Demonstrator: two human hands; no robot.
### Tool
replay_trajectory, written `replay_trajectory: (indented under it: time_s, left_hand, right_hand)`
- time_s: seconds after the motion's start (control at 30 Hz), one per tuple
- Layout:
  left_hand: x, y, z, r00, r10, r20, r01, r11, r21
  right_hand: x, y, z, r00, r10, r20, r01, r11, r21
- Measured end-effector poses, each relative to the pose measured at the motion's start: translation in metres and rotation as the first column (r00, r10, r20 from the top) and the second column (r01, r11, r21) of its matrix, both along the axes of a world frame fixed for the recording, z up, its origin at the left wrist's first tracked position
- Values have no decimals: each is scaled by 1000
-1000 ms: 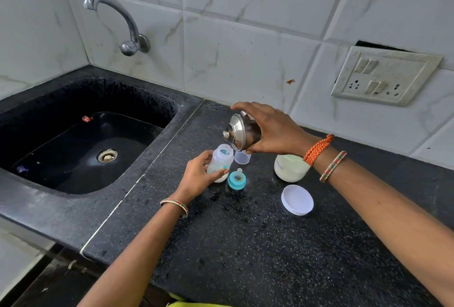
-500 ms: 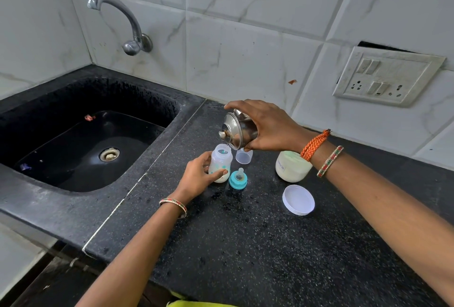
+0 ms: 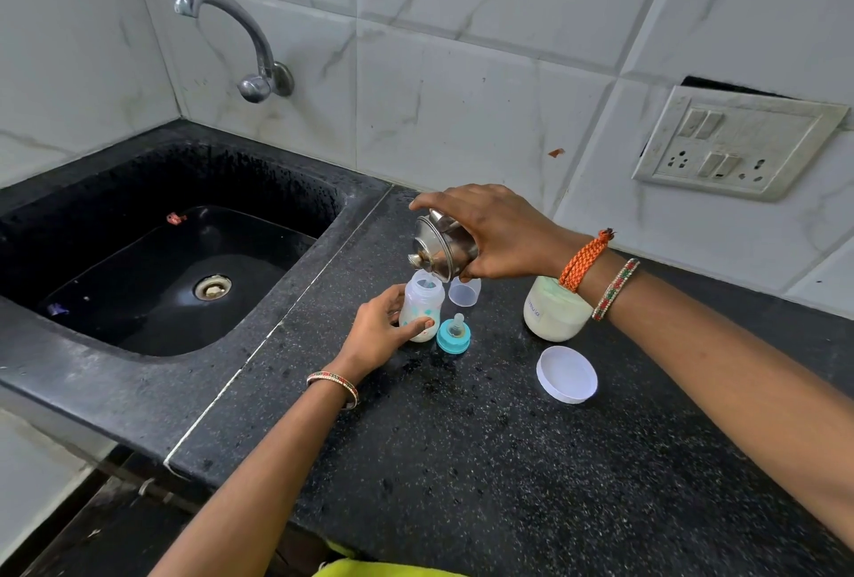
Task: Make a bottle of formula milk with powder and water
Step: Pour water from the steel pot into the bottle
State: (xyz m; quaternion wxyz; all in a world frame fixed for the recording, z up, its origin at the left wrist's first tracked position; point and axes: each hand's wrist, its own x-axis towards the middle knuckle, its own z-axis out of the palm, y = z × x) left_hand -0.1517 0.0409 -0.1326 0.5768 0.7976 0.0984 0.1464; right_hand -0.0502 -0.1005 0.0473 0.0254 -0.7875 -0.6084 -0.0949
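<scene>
1. Right hand (image 3: 503, 234): fingers (image 3: 443, 201) wrapped over a steel pot (image 3: 441, 248), tipped on its side with the rim turned down and left.
2. Left hand (image 3: 381, 334): fingers (image 3: 418, 324) curled around the baby bottle (image 3: 421, 306), steadying it upright on the counter (image 3: 462, 461).
3. Key relation: the bottle's open neck lies directly beneath the pot's lower lip, long axis vertical; the left hand is the nearer.
4. Just beside the bottle: teal teat ring (image 3: 454, 335); behind it, a clear cap (image 3: 464, 292).
5. Further right: open powder jar (image 3: 552, 315) and its white lid (image 3: 567, 374).
6. Judged step: pouring water.
</scene>
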Motion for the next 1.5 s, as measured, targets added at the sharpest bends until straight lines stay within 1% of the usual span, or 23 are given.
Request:
replay_trajectory:
  time_s: [0.33, 0.53, 0.77, 1.5]
  left_hand:
    - [2, 1, -7, 1000, -18, 20, 20, 996, -88]
    - [1, 1, -10, 999, -23, 23, 26, 992, -126]
    - [2, 3, -12, 999, -30, 15, 31, 992, -123]
    - [-1, 1, -11, 999, -25, 26, 28, 992, -122]
  right_hand:
    - [-5, 5, 8, 999, 36, 0, -36, 999, -11]
    - [-2, 9, 5, 998, 36, 44, -34, 998, -58]
    - [0, 9, 4, 994, 56, 89, -47, 994, -98]
    - [-8, 9, 11, 995, 53, 80, -42, 990, -136]
